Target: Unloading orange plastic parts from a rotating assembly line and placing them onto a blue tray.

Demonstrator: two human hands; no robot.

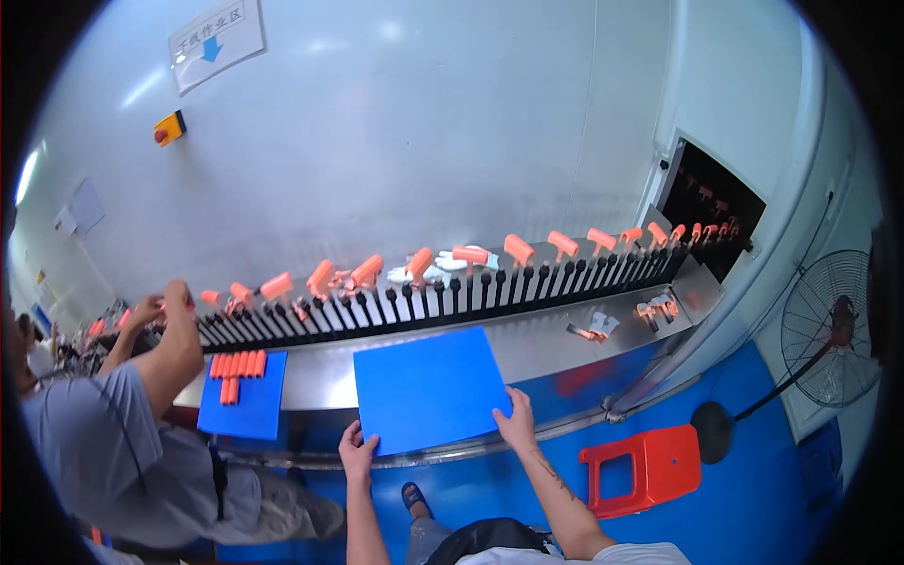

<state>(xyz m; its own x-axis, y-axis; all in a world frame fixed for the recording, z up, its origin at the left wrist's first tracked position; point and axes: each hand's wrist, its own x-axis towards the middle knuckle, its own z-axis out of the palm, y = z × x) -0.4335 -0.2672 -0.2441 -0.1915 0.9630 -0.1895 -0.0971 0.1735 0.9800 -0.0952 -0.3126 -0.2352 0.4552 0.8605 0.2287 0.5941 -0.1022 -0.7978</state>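
A flat blue sheet [428, 391] is held in front of me, its far part over the steel ledge. My left hand [357, 450] grips its near left corner, and my right hand [516, 416] pinches its right edge. Beyond the sheet runs a row of black upright holders [452, 298], many topped with orange cylindrical pieces [518, 249]. White gloves [419, 274] lie behind that row.
At left a co-worker [113, 443] reaches to the row, beside another blue sheet [256, 422] bearing several orange cylinders [238, 365]. Small scraps [595, 327] lie on the ledge [527, 348]. A red stool [650, 471] and a standing fan [833, 325] are at right, near a dark wall opening [713, 188].
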